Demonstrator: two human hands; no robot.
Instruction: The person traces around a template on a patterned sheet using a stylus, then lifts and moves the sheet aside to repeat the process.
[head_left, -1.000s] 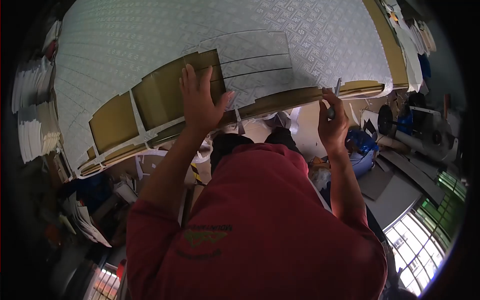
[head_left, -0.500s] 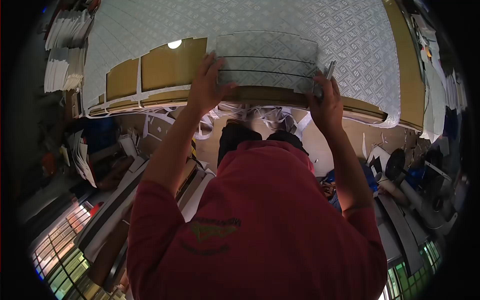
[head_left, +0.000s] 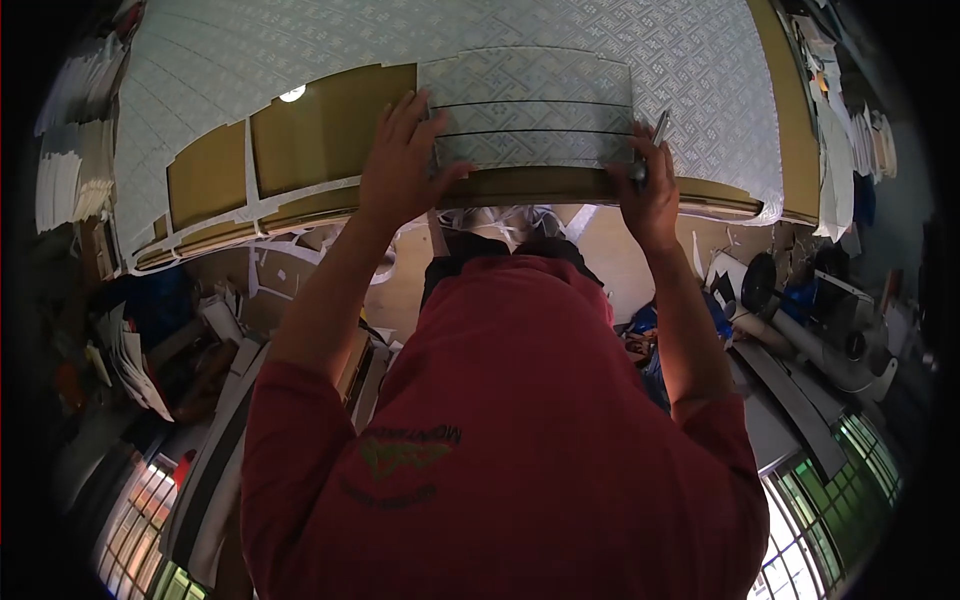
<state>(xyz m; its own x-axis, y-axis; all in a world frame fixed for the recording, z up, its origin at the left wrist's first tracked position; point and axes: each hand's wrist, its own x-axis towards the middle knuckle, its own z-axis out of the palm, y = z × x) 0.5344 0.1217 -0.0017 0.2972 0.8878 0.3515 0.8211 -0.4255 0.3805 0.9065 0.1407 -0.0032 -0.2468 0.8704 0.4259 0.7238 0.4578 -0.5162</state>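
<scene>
"Where's that clear panel [head_left: 530,85]?"

"Near the middle of the tabletop's [head_left: 797,130] near edge, over the patterned sheet [head_left: 700,60]. The left hand [head_left: 400,165] is at its left side, fingers apart, palm down, the brown surface [head_left: 325,125] showing just beside it."

"And the right hand [head_left: 650,195]?"

"Closed round a slim metallic tool [head_left: 661,127], at the panel's right side. The tool points up and away from the person; I can't tell from here what its tip is."

"How would you handle it?"

"I'd press both ends evenly, square the dark lines with the near edge, and have the fingertips inside the rim. Too much weight on one side could skew it, I reckon, and a loose grip on the tool might scuff the pattern"
</scene>
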